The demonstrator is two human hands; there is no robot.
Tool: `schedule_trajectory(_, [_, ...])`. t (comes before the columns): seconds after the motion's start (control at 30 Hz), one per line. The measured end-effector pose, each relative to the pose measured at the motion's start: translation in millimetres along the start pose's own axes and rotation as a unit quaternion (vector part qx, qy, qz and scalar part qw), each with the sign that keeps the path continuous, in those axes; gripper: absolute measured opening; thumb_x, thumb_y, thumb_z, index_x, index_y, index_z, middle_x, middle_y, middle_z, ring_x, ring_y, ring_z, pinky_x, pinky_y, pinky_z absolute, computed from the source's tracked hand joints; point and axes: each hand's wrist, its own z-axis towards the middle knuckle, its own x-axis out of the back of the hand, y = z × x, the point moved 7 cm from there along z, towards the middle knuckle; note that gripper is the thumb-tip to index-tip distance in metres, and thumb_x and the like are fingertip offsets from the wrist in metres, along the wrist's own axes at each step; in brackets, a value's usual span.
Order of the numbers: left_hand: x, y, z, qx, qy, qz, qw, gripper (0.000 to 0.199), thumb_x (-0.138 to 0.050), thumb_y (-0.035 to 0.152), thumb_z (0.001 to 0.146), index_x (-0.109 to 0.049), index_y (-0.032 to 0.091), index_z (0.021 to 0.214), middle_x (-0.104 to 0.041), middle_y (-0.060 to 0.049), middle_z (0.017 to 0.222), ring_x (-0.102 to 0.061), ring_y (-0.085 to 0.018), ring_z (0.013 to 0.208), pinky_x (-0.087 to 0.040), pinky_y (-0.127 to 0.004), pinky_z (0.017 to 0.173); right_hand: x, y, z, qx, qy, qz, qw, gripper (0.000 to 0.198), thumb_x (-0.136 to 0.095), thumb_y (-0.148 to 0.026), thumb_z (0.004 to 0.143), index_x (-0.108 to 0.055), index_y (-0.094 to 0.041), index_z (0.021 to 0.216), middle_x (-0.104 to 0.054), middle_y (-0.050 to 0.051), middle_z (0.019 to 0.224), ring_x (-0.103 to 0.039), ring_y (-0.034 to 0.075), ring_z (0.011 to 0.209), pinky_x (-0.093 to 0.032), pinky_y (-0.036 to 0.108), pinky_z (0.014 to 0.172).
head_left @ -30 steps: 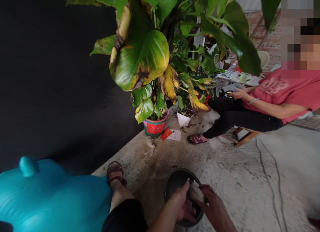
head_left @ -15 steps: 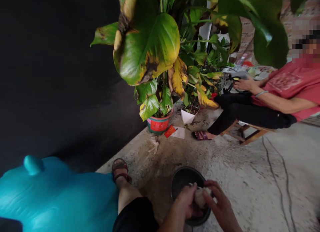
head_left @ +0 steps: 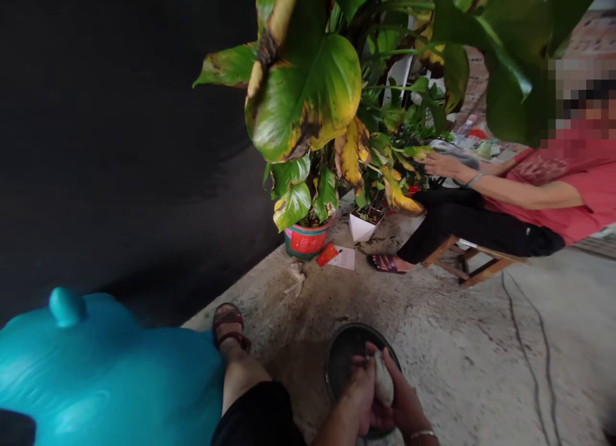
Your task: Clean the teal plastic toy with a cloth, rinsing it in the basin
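Pale object: a small whitish, rounded lump (head_left: 384, 385) sits between the two hands, held over the dark bowl (head_left: 342, 359) on the concrete floor (head_left: 457, 356); what it is cannot be told.
Left hand: the left hand (head_left: 362, 398) cups the lump from its own side, fingers curled around it and thumb toward the top; it is grasping.
Right hand: the right hand (head_left: 407, 404), a thin bracelet at its wrist, presses against the other side with fingers wrapped on the lump; it too is grasping.
Weight: judged light, since both hands carry it loosely above the bowl with no sign of strain.
Surface: it looks smooth and faintly shiny, so it may be wet and slippery; this is a judgement only.
Stiffness: whether it is firm or soft cannot be told.
Where to hold: a two-sided cupped grip around its thick middle suits it best, palms opposed, so it cannot squirt out at the ends.
Risk: a pinch at one tip would probably let it slide down into the bowl.
Surroundings: a teal plastic bag (head_left: 106, 375) lies beside the person's left leg and sandalled foot (head_left: 230, 324); a potted plant (head_left: 308, 237) stands further off; another person (head_left: 529, 196) sits on a low wooden stool (head_left: 474, 266), well apart.
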Motion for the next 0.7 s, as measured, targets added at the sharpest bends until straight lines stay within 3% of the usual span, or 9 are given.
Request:
schedule_trajectory(0.1, [-3, 0, -4, 0.008, -0.01, 0.01, 1.0, 0.069, -0.027, 0.08, 0.079, -0.056, 0.023, 0.104, -0.059, 0.0, 0.063, -0.052, -0.014, 0.046, -0.051, -0.04, 0.063, -2, -13, 1, 0.02, -0.009, 0.02, 1.0, 0.06, -0.071, -0.055, 0.076, -0.055, -0.024, 0.125, -0.072, 0.007, 0.097, -0.068, 0.022, 0.087, -0.052, 0.034, 0.075])
schedule_trajectory(0.2, [-8, 3, -10, 0.006, -0.035, 0.011, 0.999, 0.069, -0.02, 0.076, 0.083, -0.056, 0.021, 0.101, -0.057, 0.001, 0.059, -0.051, -0.013, 0.044, -0.05, -0.036, 0.06, 1, -29, -1, 0.071, 0.014, 0.015, 0.997, 0.059, -0.078, -0.043, 0.072, -0.057, -0.023, 0.122, -0.072, 0.007, 0.099, -0.067, 0.023, 0.095, -0.051, 0.034, 0.083])
schedule_trajectory(0.37, [-15, 15, -17, -0.04, -0.095, -0.025, 0.994, 0.07, -0.06, 0.078, 0.065, -0.054, 0.019, 0.102, -0.061, 0.001, 0.072, -0.055, -0.011, 0.051, -0.053, -0.038, 0.064, 3, -45, -6, 0.089, 0.032, 0.046, 0.994, 0.063, -0.084, -0.035, 0.065, -0.056, -0.029, 0.121, -0.071, 0.003, 0.102, -0.066, 0.022, 0.098, -0.05, 0.037, 0.089])
schedule_trajectory(0.5, [-15, 17, -18, -0.057, -0.09, -0.029, 0.994, 0.071, -0.083, 0.06, 0.052, -0.052, 0.019, 0.101, -0.065, -0.001, 0.081, -0.058, -0.011, 0.056, -0.054, -0.037, 0.067, -2, -54, -7, 0.096, 0.015, 0.043, 0.994, 0.065, -0.086, -0.034, 0.064, -0.055, -0.03, 0.122, -0.066, -0.005, 0.084, -0.064, 0.012, 0.076, -0.05, 0.028, 0.076])
schedule_trajectory(0.6, [-12, 13, -15, -0.055, -0.06, -0.017, 0.997, 0.067, -0.089, 0.041, 0.049, -0.049, 0.019, 0.1, -0.064, 0.002, 0.076, -0.057, -0.011, 0.053, -0.053, -0.035, 0.064, -10, -56, -2, 0.089, -0.001, -0.023, 0.996, 0.055, -0.08, -0.048, 0.07, -0.059, -0.026, 0.116, -0.049, -0.01, 0.06, -0.045, 0.006, 0.051, -0.042, 0.021, 0.056])
schedule_trajectory(0.7, [-7, 10, -11, -0.053, -0.015, 0.002, 0.998, 0.058, -0.086, 0.023, 0.052, -0.049, 0.018, 0.096, -0.062, 0.003, 0.072, -0.056, -0.012, 0.051, -0.053, -0.037, 0.063, -14, -51, 7, 0.046, 0.007, -0.092, 0.995, 0.055, -0.072, -0.06, 0.073, -0.062, -0.021, 0.11, -0.038, -0.012, 0.049, -0.032, 0.005, 0.042, -0.033, 0.02, 0.046])
